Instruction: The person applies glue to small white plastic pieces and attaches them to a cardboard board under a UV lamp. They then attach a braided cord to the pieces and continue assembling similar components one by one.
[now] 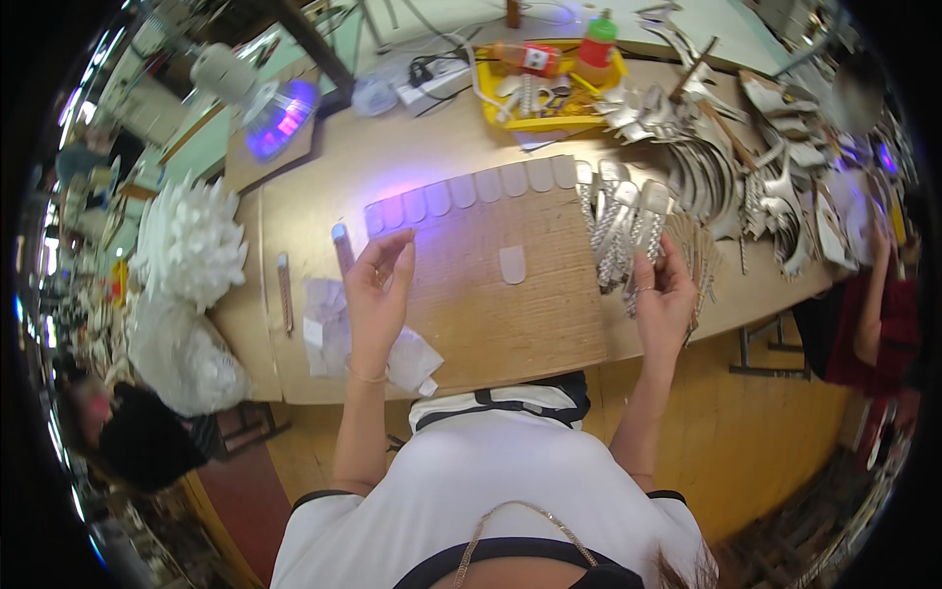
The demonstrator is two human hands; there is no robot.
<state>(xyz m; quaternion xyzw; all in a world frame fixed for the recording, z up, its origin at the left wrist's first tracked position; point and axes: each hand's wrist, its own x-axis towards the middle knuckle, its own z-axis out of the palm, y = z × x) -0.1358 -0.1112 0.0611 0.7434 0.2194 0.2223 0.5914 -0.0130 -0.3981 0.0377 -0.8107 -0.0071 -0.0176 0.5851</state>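
A brown board (549,324) lies before me, with a row of pale rounded tabs (461,192) along its far edge. One loose tab (512,265) rests near its middle. My left hand (378,294) is over the board's left edge, thumb and fingers drawn together; anything between them is too small to make out. At the board's right, my right hand (667,299) pinches the lower part of a silver braided strap (651,221) with a pale rounded end. More braided straps (610,221) lie in a pile beside it.
A lit lamp (280,118) shines violet from the far left. White wrapped bundles (191,240) and crumpled paper (324,324) lie on the left. A yellow tray (549,123) holds bottles. Curved silvery strips (702,177) heap up at right, near another person (883,304).
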